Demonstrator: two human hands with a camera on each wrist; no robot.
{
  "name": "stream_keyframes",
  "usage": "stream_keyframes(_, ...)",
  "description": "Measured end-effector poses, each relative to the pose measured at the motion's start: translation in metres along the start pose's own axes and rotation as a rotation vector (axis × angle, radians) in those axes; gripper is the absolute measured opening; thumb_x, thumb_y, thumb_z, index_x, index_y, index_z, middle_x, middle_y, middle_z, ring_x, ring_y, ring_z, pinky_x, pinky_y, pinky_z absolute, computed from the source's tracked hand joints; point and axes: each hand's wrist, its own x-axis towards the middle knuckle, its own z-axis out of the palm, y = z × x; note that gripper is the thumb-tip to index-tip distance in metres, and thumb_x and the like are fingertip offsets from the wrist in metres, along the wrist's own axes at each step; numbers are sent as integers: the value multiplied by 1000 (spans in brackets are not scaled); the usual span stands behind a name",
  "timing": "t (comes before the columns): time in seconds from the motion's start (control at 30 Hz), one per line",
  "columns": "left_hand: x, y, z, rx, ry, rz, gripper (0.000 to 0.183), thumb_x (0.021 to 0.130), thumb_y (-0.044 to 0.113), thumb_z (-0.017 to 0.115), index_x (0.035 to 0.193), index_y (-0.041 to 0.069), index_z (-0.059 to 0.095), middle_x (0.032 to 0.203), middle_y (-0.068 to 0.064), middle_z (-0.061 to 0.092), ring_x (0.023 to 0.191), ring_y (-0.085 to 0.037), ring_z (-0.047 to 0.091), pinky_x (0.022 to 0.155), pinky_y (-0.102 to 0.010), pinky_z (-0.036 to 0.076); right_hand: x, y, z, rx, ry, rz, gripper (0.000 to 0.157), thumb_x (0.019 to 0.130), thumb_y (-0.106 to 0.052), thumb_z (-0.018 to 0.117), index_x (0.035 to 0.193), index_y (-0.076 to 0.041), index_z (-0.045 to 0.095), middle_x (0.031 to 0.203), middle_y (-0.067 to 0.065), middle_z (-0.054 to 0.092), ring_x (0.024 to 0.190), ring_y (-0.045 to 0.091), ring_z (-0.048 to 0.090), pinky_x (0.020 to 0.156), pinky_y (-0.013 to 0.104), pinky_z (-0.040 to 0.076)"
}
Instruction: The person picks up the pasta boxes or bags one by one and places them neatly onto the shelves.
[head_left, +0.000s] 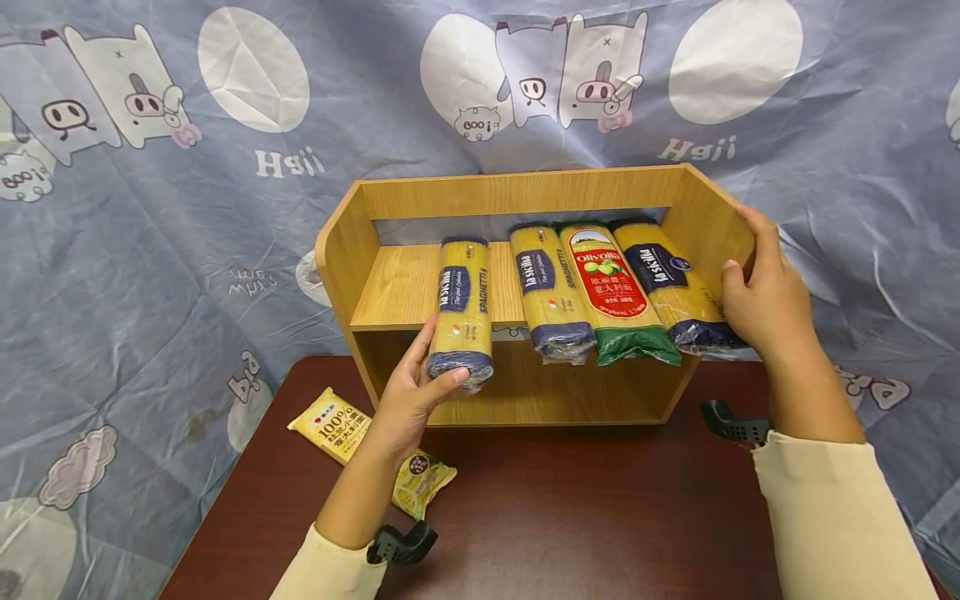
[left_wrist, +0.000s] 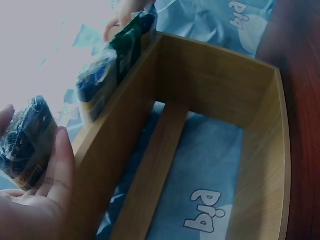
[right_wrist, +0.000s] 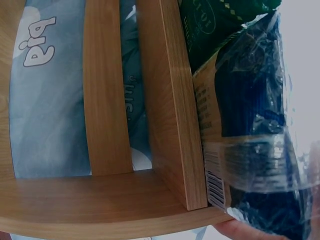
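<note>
My left hand (head_left: 411, 402) grips the lower end of a yellow and blue spaghetti pack (head_left: 462, 308), its upper part over the shelf's top board. In the left wrist view the pack's crinkled blue end (left_wrist: 30, 142) sits between thumb and fingers. My right hand (head_left: 772, 292) holds the right side panel of the wooden shelf (head_left: 517, 193), thumb inside and fingers over the edge. Beside that hand lies a dark blue-ended spaghetti pack (head_left: 667, 279). A red and green OlivOilia pack (head_left: 611, 287) and another La Sicilia spaghetti pack (head_left: 551, 287) lie left of it, ends jutting past the board.
A yellow pasta bag (head_left: 330, 425) lies on the dark red table (head_left: 600, 517), partly behind my left forearm. The shelf's lower compartment (head_left: 525, 392) is under the packs. A blue patterned cloth (head_left: 150, 250) hangs behind everything.
</note>
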Motion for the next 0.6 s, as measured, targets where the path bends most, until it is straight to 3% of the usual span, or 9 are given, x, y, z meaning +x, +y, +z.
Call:
stream_keyframes(0.23, 13, -8, 13, 26, 0, 20, 89, 94, 5, 66, 162, 33, 17, 148, -16, 50, 110, -16, 67, 85, -31, 60, 0, 0, 1, -5, 6, -4, 64, 102, -24, 36, 160, -41, 14, 134, 43, 49, 109, 61, 49, 84, 69, 35)
stream_keyframes(0.37, 22, -13, 18, 25, 11, 18, 88, 93, 4, 67, 161, 34, 19, 140, -18, 57, 103, -15, 69, 81, -32, 60, 0, 0, 1, -5, 6, -1, 64, 102, -24, 36, 160, -41, 14, 134, 43, 49, 109, 61, 49, 84, 69, 35)
stream_keyframes(0.6, 37, -24, 31, -2, 24, 20, 89, 93, 6, 70, 161, 35, 21, 118, -8, 70, 95, -13, 71, 77, -30, 60, 0, 1, 2, -3, 20, -9, 64, 102, -23, 37, 160, -40, 16, 133, 43, 49, 108, 61, 49, 85, 69, 35)
